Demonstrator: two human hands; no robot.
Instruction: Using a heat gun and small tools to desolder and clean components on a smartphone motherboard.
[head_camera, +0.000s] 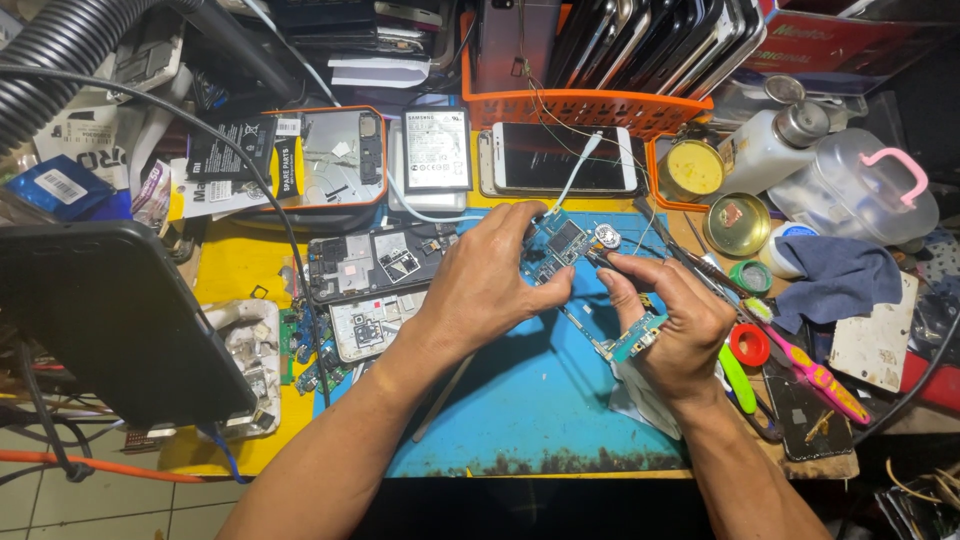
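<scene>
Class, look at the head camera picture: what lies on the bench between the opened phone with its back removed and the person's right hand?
In the head view, the left hand lies between the opened phone and the right hand, holding a blue circuit board over the blue mat.

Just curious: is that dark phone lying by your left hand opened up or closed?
Opened: the dark phone lies back-off, its inner parts and shields exposed, beside the left hand.

Both forearms reach forward — left hand (487, 283) curled, right hand (680, 325) apparently pinching, fingers bent.
</scene>
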